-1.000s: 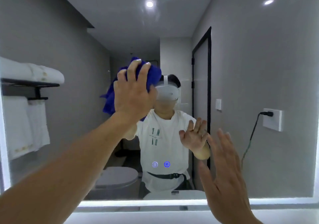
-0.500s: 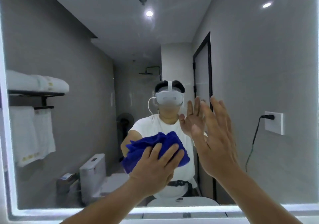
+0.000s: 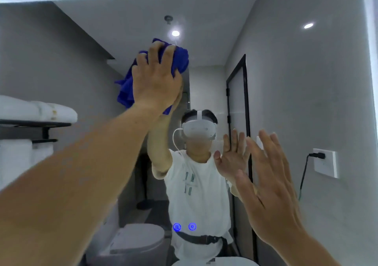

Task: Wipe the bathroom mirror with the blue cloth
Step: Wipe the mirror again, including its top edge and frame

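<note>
My left hand (image 3: 156, 77) presses the bunched blue cloth (image 3: 180, 59) flat-fingered against the bathroom mirror (image 3: 306, 106), high up near its top edge. My right hand (image 3: 270, 186) hovers spread, holding nothing. Soft and light, the cloth should bunch easily, so I'd keep my palm behind its middle.

One mirror (image 3: 306, 91) is filling the view, and one blue cloth (image 3: 180, 61) is lying against its glass towards the top edge. Two hands are showing: the left hand (image 3: 156, 79) and the right hand (image 3: 270, 192). Two blue lit icons (image 3: 184, 226) are glowing near the mirror's bottom edge. Reflected in the glass, two ceiling lights (image 3: 175, 33) are shining, one wall socket (image 3: 325, 162) is sitting near the right edge, one toilet (image 3: 133, 243) is standing at the bottom, and one person is appearing at the centre.
</note>
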